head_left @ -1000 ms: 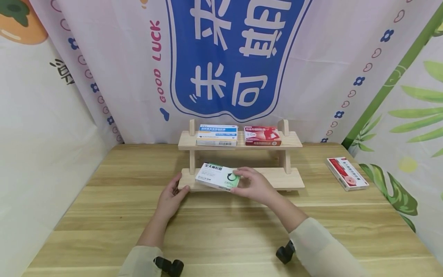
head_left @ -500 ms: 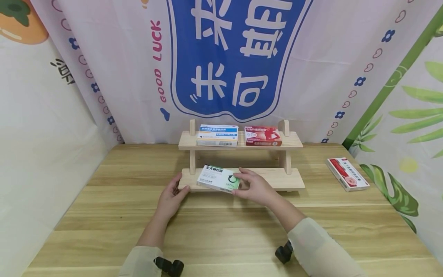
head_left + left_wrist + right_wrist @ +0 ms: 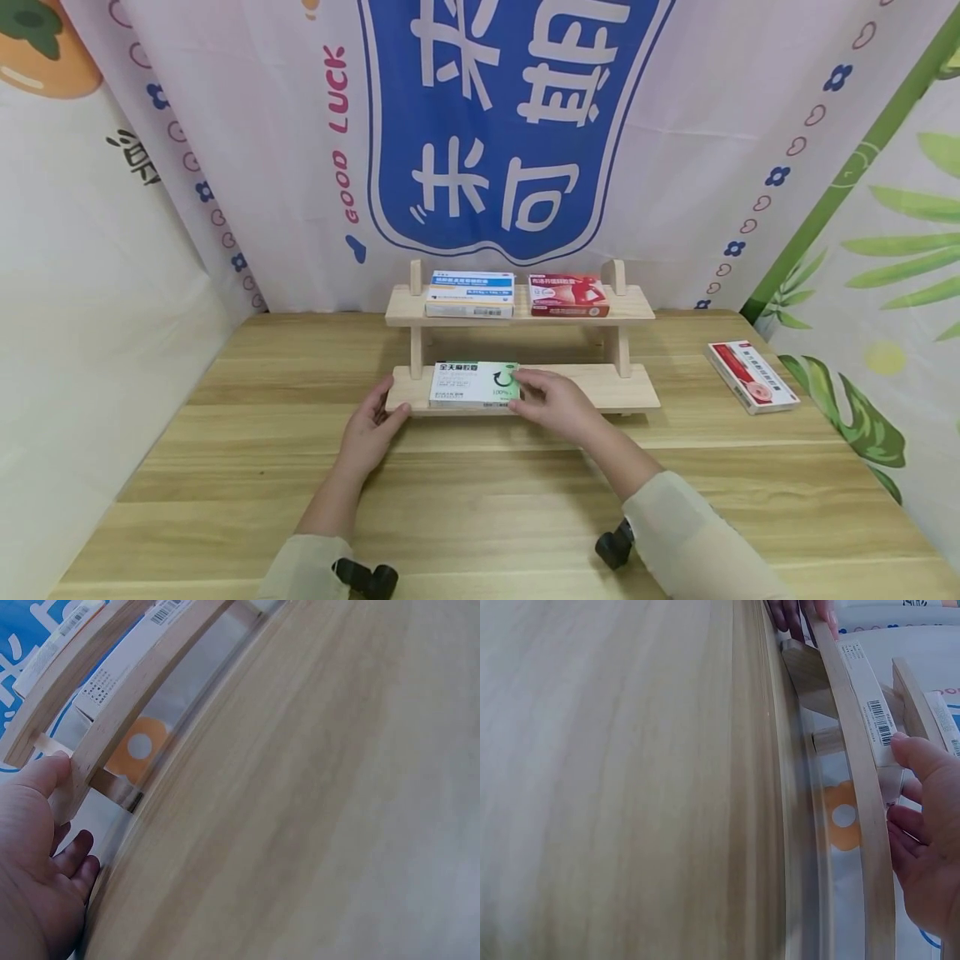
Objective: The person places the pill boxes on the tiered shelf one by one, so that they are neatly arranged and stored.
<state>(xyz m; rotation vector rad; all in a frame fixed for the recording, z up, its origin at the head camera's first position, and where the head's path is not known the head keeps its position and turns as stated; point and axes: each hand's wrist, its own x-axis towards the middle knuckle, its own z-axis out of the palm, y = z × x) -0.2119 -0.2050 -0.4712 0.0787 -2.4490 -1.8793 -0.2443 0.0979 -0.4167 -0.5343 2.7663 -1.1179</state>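
A white and green medicine box (image 3: 467,385) lies flat on the lower board of a two-tier wooden display rack (image 3: 600,387), toward the left. My right hand (image 3: 557,407) pinches the box's right end, thumb at the front and fingers behind. In the right wrist view, the thumb touches the end of the medicine box (image 3: 870,705) beside its barcode. My left hand (image 3: 367,435) grips the left end of the lower board. The left wrist view has the thumb on the end of that board (image 3: 82,761), other fingers partly hidden below it.
On the upper board stand a blue and white medicine box (image 3: 471,294) and a red one (image 3: 568,295). A red and white box (image 3: 752,377) lies on the wooden table (image 3: 480,508) at the right. A printed cloth (image 3: 285,167) hangs behind.
The white and green box has turned from slanted to straight along the lower board and come down flat on it, with my right hand following. The left hand has stayed in place.
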